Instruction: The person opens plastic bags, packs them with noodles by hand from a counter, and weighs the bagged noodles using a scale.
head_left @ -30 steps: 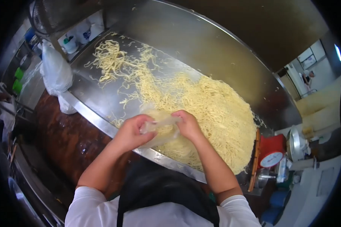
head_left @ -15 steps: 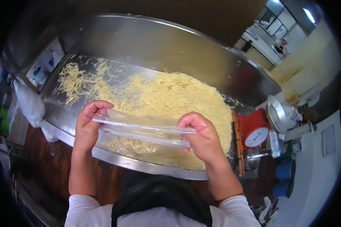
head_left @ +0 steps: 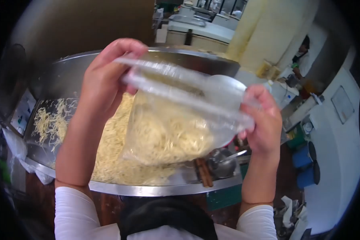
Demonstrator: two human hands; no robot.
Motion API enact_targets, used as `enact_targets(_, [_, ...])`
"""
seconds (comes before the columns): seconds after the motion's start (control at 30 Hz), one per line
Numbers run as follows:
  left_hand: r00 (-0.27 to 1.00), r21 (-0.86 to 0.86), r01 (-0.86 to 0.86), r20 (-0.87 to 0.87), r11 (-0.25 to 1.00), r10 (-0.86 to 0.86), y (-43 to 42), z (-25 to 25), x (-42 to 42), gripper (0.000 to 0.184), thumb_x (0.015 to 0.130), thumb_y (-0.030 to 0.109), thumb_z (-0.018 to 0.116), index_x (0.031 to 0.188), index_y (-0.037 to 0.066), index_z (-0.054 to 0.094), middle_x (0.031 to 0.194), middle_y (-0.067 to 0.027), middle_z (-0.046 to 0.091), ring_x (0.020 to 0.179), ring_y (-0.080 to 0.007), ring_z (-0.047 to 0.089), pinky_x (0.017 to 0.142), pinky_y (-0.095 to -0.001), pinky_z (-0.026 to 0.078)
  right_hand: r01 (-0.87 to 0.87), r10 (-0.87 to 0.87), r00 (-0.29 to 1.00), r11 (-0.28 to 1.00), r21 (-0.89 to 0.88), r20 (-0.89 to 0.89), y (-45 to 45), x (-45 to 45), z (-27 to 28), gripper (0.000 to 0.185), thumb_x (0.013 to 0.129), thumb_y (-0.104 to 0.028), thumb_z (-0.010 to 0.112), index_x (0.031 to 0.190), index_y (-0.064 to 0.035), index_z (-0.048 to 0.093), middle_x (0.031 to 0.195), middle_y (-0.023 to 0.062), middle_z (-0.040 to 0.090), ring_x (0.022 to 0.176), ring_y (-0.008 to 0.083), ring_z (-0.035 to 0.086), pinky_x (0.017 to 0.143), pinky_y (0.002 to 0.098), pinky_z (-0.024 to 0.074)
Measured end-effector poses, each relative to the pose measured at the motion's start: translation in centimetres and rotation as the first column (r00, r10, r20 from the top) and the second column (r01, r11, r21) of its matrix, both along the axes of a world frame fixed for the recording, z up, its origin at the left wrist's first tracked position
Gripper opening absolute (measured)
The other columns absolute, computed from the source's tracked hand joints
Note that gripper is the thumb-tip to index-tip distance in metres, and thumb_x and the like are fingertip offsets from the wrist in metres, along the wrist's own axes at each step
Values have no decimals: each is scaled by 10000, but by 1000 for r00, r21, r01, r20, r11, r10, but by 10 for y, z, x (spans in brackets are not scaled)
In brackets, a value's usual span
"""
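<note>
A clear plastic bag with noodles in its lower part hangs tilted, its left end higher. My left hand pinches one end of its rim, and my right hand grips the other end, so the mouth is stretched between them. Motion blurs the rim. Below and behind the bag, a pile of loose pale yellow noodles lies in a large metal trough. More noodles are scattered at the trough's left. Behind the bag, a round metal pan is partly covered.
Brown wooden sticks and a metal pot with a handle sit at the trough's right end. Blue bins stand on the floor at right. A person is at the far right, near a yellowish pillar.
Both hands have lifted the bag and carried it toward the right, over the scale area. The view has turned right. The bag now hangs fuller-looking and tilted.
</note>
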State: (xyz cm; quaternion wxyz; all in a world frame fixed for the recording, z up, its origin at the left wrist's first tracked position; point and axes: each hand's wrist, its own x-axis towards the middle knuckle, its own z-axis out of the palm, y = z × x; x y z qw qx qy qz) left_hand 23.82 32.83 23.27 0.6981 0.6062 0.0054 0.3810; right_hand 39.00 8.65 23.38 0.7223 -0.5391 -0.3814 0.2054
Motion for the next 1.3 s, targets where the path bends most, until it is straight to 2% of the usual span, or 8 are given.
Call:
enact_targets(0.2, [994, 39, 53, -99, 998, -49, -39, 46, 129, 200, 911, 76, 459, 1063, 61, 588, 763, 3, 564, 528, -57, 490, 488, -188, 416, 240, -246, 960, 969, 60, 135, -40, 105, 44, 110, 870, -90, 546, 971, -56, 573, 734, -18, 544, 527, 38, 484, 458, 196, 435])
enact_targets(0.33, [982, 96, -10, -186, 995, 28, -54, 42, 191, 203, 908, 85, 468, 1050, 90, 613, 727, 16, 552, 535, -67, 499, 513, -216, 437, 355, -343, 922, 934, -38, 181, -54, 159, 38, 157, 884, -163, 547, 1008, -79, 595, 734, -29, 537, 539, 63, 506, 503, 219, 448])
enact_targets(0.6, [921, 190, 6, -384, 982, 68, -43, -8, 250, 206, 901, 92, 467, 1035, 88, 623, 705, 6, 569, 545, -83, 520, 507, -234, 440, 391, -317, 894, 896, -210, 316, -56, 215, -12, 199, 880, -171, 501, 1027, -83, 602, 702, -8, 539, 555, 104, 543, 515, 240, 409])
enact_targets(0.87, [876, 298, 98, -478, 949, 59, -49, -4, 239, 233, 884, 128, 560, 1110, 104, 609, 912, -4, 647, 702, -82, 604, 616, -226, 504, 353, -271, 904, 910, -219, 331, -70, 238, -24, 257, 876, -193, 520, 1081, -60, 599, 706, 10, 558, 573, 114, 564, 536, 241, 418])
enact_targets(1.0, [834, 364, 164, -547, 917, 69, -52, -9, 231, 370, 843, 215, 629, 1189, 97, 575, 949, -7, 631, 745, -73, 582, 658, -224, 486, 396, -228, 881, 834, -384, 415, -82, 225, -18, 394, 841, -305, 614, 1130, -37, 600, 728, 31, 577, 589, 108, 572, 552, 238, 430])
enact_targets(1.03, [822, 387, 183, -565, 904, 75, -53, -11, 230, 379, 844, 222, 630, 1195, 93, 569, 950, -8, 630, 745, -73, 580, 659, -223, 480, 424, -168, 853, 775, -469, 494, -86, 226, -16, 508, 799, -351, 674, 1155, 2, 591, 840, 102, 639, 713, 162, 623, 640, 277, 484])
enact_targets(1.13, [797, 430, 234, -598, 872, 81, -63, -18, 227, 407, 847, 244, 634, 1212, 82, 554, 953, -10, 627, 744, -73, 575, 662, -222, 467, 540, -102, 663, 751, -379, 742, -94, 240, -33, 579, 777, -354, 709, 1185, 33, 569, 985, 191, 653, 900, 238, 634, 774, 331, 502])
enact_targets(1.3, [803, 425, 204, -588, 882, 97, -81, -26, 222, 435, 851, 280, 642, 1222, 76, 545, 950, -14, 619, 734, -77, 573, 659, -230, 465, 506, -143, 717, 780, -367, 683, -97, 247, -45, 610, 755, -346, 734, 1196, 38, 561, 1080, 215, 638, 1021, 280, 605, 856, 354, 482])
